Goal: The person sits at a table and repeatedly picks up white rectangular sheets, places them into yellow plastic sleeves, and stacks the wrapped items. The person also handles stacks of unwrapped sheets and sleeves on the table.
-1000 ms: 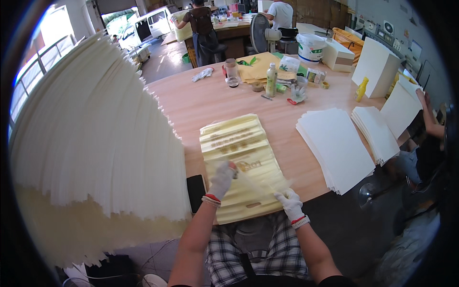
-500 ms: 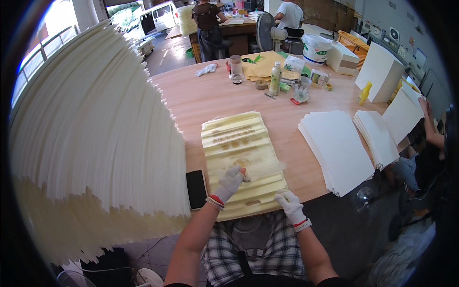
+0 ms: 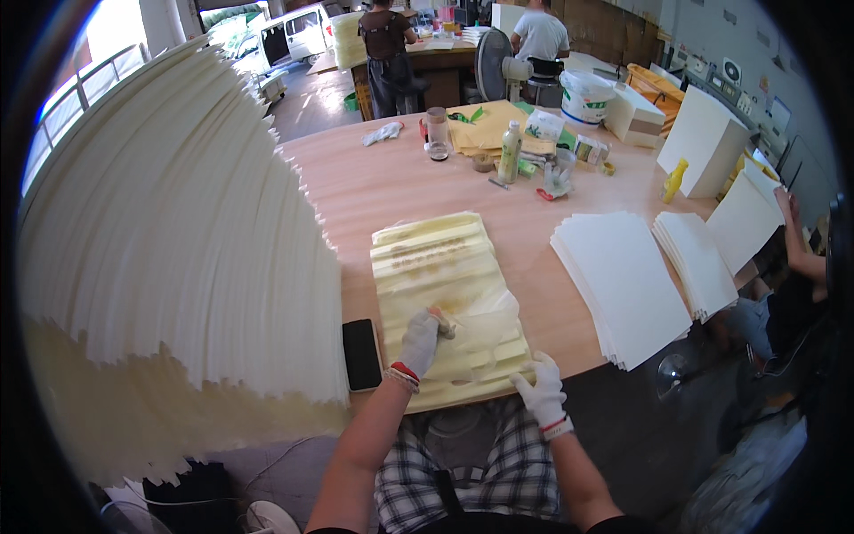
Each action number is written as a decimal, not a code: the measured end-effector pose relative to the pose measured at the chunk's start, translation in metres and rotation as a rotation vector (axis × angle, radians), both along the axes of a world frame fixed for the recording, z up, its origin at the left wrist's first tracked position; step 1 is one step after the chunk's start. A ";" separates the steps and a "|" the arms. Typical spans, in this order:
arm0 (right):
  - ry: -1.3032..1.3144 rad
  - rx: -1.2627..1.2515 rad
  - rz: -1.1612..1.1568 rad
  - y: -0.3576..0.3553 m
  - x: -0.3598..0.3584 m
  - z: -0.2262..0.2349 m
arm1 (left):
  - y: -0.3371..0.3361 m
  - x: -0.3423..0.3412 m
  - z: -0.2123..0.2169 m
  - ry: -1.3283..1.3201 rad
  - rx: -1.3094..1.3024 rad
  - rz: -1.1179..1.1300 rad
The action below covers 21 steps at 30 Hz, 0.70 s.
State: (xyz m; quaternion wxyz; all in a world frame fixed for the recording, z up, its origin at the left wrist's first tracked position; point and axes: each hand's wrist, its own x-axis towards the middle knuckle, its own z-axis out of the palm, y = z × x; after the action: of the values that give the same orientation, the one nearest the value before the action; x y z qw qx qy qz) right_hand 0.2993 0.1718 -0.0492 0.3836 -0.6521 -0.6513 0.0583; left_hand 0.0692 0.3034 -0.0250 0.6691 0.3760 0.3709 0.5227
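There is passage across the table [image 3: 544, 267] between the yellow bags [image 3: 431, 278] and white sheets [image 3: 616, 280]; leftward, beyond the black smartphone [image 3: 361, 354], a tall pale stack [image 3: 182, 240] blocks reach.

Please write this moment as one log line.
left hand: gripping translucent film | right hand: at near-right corner of yellow stack | black phone: left of stack

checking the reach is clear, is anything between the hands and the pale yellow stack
Nothing visible blocks the right hand, at the near right corner of the pale yellow stack. At the left hand, a translucent sheet covers part of the stack. The black phone lies left of the stack, not between.
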 end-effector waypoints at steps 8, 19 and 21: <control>0.103 -0.358 0.210 0.095 -0.085 0.017 | 0.000 0.028 0.051 0.346 0.066 0.029; 0.085 -0.436 0.496 -0.015 -0.028 0.061 | -0.053 0.018 0.097 1.011 0.680 0.011; 0.351 -0.242 0.423 -0.037 0.009 0.095 | -0.070 0.013 0.093 1.183 0.918 0.165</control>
State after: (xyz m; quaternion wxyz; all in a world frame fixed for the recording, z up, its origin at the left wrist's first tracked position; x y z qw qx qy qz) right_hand 0.3087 0.1350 0.0456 0.3891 -0.5229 -0.6849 0.3258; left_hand 0.0820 0.2330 0.0682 0.0929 0.8063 0.4403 0.3838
